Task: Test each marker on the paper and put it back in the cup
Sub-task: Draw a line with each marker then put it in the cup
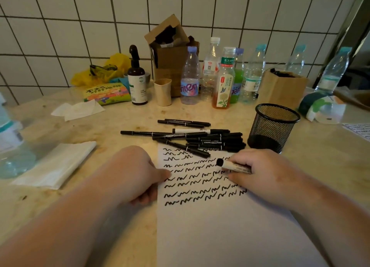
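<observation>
Markers lie in a loose heap on the counter just beyond the top edge of the paper; roughly a dozen can be made out, though the stacked ones on the right are hard to count exactly. Nearly all are slim and black with thin white bands and lettering; one in the heap has a white barrel. Most lie with their long axes running left to right, two sit apart a little farther back, and one slants down to the right across the paper's top edge.

One more marker, white-barrelled with a black end, is gripped in the right hand, fingers curled round it. Its long axis is tilted, black end pointing up and to the left over the paper.

One left hand presses on the paper's left edge, thumb on the sheet, holding nothing.

One black mesh cup stands upright just right of the heap, with no markers visible inside. One sheet of paper carries nine rows of black squiggles on its upper half.
</observation>
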`<action>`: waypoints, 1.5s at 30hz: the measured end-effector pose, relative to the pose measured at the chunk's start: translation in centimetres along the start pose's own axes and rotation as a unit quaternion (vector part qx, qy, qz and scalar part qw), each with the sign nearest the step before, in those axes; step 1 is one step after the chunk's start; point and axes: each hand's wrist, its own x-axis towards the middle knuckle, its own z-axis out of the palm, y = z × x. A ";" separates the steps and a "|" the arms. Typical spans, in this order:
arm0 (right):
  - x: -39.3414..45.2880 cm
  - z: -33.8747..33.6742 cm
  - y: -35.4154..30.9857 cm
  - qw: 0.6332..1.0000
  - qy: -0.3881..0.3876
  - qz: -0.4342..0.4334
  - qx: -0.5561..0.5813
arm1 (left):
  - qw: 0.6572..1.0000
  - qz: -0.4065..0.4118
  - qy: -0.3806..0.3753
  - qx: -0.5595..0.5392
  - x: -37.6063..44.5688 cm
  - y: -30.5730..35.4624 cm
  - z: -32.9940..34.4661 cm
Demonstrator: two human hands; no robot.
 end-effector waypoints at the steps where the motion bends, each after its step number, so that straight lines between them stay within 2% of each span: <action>1: 0.0 0.0 0.1 1.000 0.004 -0.001 0.000 | 1.000 0.001 0.005 0.017 0.1 0.1 0.1; 6: 0.1 0.1 0.4 0.998 0.056 -0.003 0.032 | 0.991 0.016 0.062 0.114 0.9 0.4 0.8; 14: -0.3 -2.5 -1.5 0.968 0.165 0.029 0.187 | 0.988 0.011 0.114 0.102 2.4 0.5 1.9; 19: -1.8 -5.3 -5.0 0.949 0.043 -0.008 0.312 | 0.989 0.023 0.121 0.079 2.0 0.4 2.0; 22: -2.1 -4.7 -6.5 0.925 -0.017 0.016 0.378 | 0.983 0.033 0.129 0.125 2.3 0.4 1.9; 26: -1.8 -1.0 -6.3 0.899 0.011 0.062 0.434 | 0.976 0.021 0.126 0.174 3.0 0.3 1.8; 29: -1.7 1.2 -5.9 0.830 0.029 0.096 0.548 | 0.973 0.024 0.130 0.189 3.2 0.0 1.7; 30: -1.8 1.5 -5.8 0.822 0.031 0.102 0.559 | 0.972 0.030 0.133 0.193 3.2 0.0 1.7; 42: -1.7 1.7 -5.4 0.847 -0.006 0.073 0.527 | 0.963 0.049 0.154 0.217 2.6 -0.9 1.1; 45: -1.8 1.7 -5.6 0.839 -0.001 0.078 0.538 | 0.968 0.110 0.169 0.149 1.1 -0.6 0.2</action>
